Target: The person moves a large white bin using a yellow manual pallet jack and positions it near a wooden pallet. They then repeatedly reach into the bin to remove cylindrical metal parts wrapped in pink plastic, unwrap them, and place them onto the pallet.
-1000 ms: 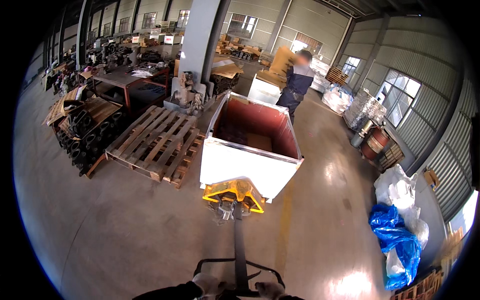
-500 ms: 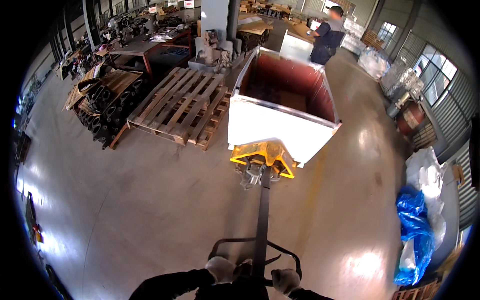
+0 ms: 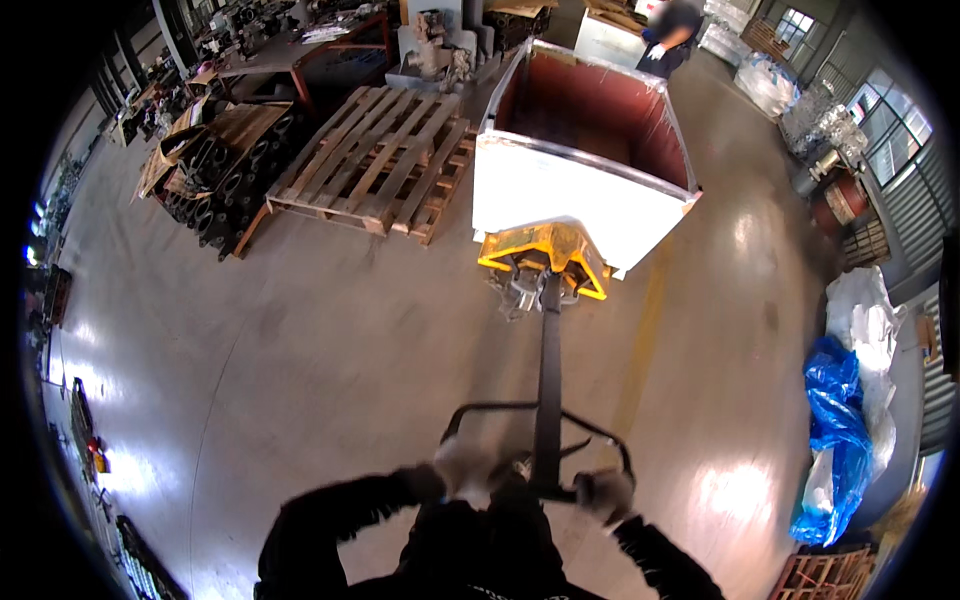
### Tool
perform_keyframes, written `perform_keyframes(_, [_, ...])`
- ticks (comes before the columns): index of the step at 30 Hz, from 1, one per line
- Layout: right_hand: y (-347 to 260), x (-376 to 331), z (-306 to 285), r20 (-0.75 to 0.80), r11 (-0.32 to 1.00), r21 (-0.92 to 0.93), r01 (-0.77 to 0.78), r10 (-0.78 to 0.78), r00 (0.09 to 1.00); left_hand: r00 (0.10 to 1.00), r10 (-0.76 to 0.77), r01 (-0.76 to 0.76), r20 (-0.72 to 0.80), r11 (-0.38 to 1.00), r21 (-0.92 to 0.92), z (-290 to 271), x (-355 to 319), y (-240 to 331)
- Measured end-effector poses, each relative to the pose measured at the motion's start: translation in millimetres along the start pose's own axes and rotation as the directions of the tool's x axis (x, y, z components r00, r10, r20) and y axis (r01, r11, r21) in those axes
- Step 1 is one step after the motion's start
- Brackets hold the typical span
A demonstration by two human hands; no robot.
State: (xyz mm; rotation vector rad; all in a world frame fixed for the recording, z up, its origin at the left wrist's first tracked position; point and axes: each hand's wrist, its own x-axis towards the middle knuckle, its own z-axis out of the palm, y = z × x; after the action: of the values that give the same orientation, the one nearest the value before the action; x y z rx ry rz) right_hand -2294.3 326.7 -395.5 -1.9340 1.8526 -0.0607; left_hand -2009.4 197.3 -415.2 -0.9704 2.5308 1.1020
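A hand pallet jack stands in front of me, with a yellow frame (image 3: 548,243) and a long dark tiller (image 3: 548,385) that slopes down toward me. It is up against a large white-sided bin (image 3: 565,200), open on top and red-brown inside. My right hand (image 3: 605,495), in a pale glove, is closed around the right side of the looped handle (image 3: 612,440). On the loop's left side is my left hand (image 3: 465,468), also gloved and smeared by motion; it appears wrapped round the bar. A small lever (image 3: 575,448) shows inside the loop.
Stacked wooden pallets (image 3: 375,165) lie left of the bin, beside a heap of dark tubular parts (image 3: 215,185). Behind stands a metal workbench (image 3: 270,68). Another person (image 3: 672,38) is beyond the bin. Blue plastic sheeting (image 3: 835,430) and a wooden pallet (image 3: 825,575) lie along the right wall.
My view has tipped downward, so the bin, jack and handle sit higher in the picture and more of my body shows. Both hands stay at the handle.
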Motion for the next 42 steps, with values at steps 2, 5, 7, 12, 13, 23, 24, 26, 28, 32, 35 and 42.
perform_keyframes(2, [-5.3, 30.8, -56.3, -0.231, 0.994, 0.025, 0.103, -0.094, 0.968, 0.998, -0.014, 0.013, -0.060, 0.999, -0.032, -74.6, 14.5, 21.5])
perform_keyframes(5, [-12.2, 54.2, -95.6, -0.341, 0.981, 0.082, 0.175, -0.137, 0.930, 0.985, 0.060, -0.040, -0.160, 0.992, 0.123, -99.6, 19.0, 23.5])
perform_keyframes(7, [-4.4, 44.9, -74.9, -0.279, 0.991, 0.041, 0.130, -0.114, 0.954, 0.999, 0.034, -0.034, 0.003, 0.986, 0.162, -112.1, 12.8, 36.1])
perform_keyframes(12, [-16.0, -4.6, 8.4, -0.174, 0.993, 0.059, 0.101, -0.089, 0.981, 0.988, 0.137, -0.139, 0.073, 0.990, 0.032, 22.0, -0.1, -4.5])
perform_keyframes(13, [-8.7, -15.9, 40.0, -0.071, 0.995, 0.006, 0.098, -0.098, 0.993, 0.970, 0.095, -0.108, 0.224, 0.993, 0.049, 33.5, -0.2, -6.2])
perform_keyframes(23, [16.0, -28.2, 114.9, 0.192, 0.996, -0.010, -0.086, 0.086, 0.978, 0.992, -0.064, 0.060, 0.105, 0.997, 0.042, 102.9, 0.8, -24.9])
perform_keyframes(24, [13.1, -21.8, 87.8, 0.147, 0.996, -0.026, -0.090, 0.093, 0.985, 0.996, -0.043, 0.040, 0.077, 0.999, 0.037, 74.2, 4.9, -16.1])
perform_keyframes(26, [3.3, -6.2, 34.3, 0.025, 0.998, -0.056, -0.035, 0.037, 0.999, 1.000, 0.003, -0.003, 0.022, 1.000, 0.024, 9.4, 0.1, 3.1])
perform_keyframes(28, [0.3, 12.1, -10.3, -0.115, 0.993, -0.118, 0.010, -0.024, 0.993, 0.998, -0.050, 0.054, -0.050, 0.996, 0.073, -36.7, 8.7, 18.1])
perform_keyframes(32, [6.1, 27.2, -36.2, -0.217, 0.994, -0.106, 0.019, -0.042, 0.975, 0.997, -0.080, 0.080, -0.004, 0.991, 0.107, -81.1, 19.0, 38.4])
perform_keyframes(35, [-15.2, 10.7, -23.2, -0.207, 0.998, -0.062, 0.032, -0.044, 0.977, 0.990, -0.122, 0.117, 0.065, 0.990, 0.075, -43.6, 7.5, 27.8])
perform_keyframes(42, [4.3, -15.8, 16.1, -0.096, 0.998, -0.066, 0.010, -0.016, 0.995, 1.000, 0.021, -0.020, -0.002, 0.997, 0.073, 12.0, 2.5, 31.4])
